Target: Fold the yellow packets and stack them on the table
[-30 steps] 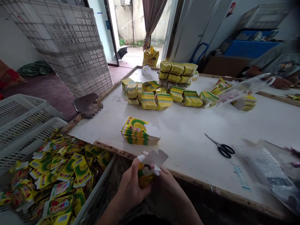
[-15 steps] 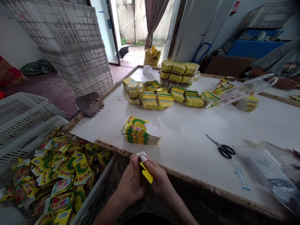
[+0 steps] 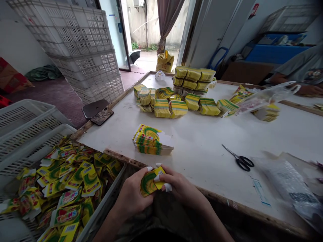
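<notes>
Between my hands is a small yellow and green carton [image 3: 147, 185], held just over the near edge of the table [image 3: 196, 158]. My left hand [image 3: 133, 190] wraps round its left side. My right hand [image 3: 178, 183] grips the right end, thumb and fingers on a yellow flap. White tape covers several fingertips. Beyond my hands lies a fanned stack of flat cartons [image 3: 148, 143] with the same swirl print. To the left, a white plastic crate [image 3: 111, 198] holds many folded cartons [image 3: 73, 183] in a loose heap.
Bundles of flat cartons [image 3: 179, 109] stand along the table's far side. Black-handled scissors [image 3: 243, 163] and a plastic-wrapped package [image 3: 290, 185] lie at right, a phone [image 3: 102, 116] at left. Tall stacked crates [image 3: 88, 60] stand behind. Another person's sleeve [image 3: 302, 64] shows far right.
The carton has turned in my hands, so its green swirl face now shows instead of a yellow flap edge. My hands have moved slightly apart. My view has shifted a little.
</notes>
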The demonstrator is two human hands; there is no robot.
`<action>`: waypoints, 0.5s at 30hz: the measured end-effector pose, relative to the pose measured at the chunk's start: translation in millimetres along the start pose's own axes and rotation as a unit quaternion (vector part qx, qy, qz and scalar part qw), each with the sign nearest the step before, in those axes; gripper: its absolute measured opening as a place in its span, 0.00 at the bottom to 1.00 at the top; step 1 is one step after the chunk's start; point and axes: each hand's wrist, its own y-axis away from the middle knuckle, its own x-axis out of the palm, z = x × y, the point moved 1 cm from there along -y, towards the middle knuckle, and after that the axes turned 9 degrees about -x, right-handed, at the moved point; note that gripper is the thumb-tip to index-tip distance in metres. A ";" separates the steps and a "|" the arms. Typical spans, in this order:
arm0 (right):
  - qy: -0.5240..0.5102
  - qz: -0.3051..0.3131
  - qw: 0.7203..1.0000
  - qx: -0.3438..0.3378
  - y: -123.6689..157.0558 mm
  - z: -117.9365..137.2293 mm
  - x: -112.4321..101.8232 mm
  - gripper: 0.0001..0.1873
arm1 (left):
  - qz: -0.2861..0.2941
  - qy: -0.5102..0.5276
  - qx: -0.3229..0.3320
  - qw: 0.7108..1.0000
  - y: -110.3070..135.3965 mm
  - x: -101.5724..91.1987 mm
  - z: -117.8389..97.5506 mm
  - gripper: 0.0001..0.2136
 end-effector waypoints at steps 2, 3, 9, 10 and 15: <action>-0.018 0.028 0.999 -0.003 -4.2 1.9 -6.5 0.10 | -0.011 0.004 0.002 1.000 -0.4 -0.1 1.4 0.29; -0.025 0.038 0.999 -0.003 -5.5 1.1 -6.0 0.09 | -0.020 0.001 0.006 1.000 -0.8 -0.1 2.1 0.29; -0.026 -0.094 0.995 0.005 -5.3 -17.0 36.8 0.21 | -0.097 0.002 0.002 0.995 -2.5 3.2 5.7 0.28; -0.031 -0.115 0.993 0.004 -7.0 -18.1 42.1 0.25 | -0.118 0.037 -0.014 0.992 -2.7 4.3 6.5 0.28; 0.045 -0.240 0.970 0.008 -40.5 -12.3 21.2 0.29 | -0.341 0.423 -0.076 0.836 -3.7 0.3 14.9 0.25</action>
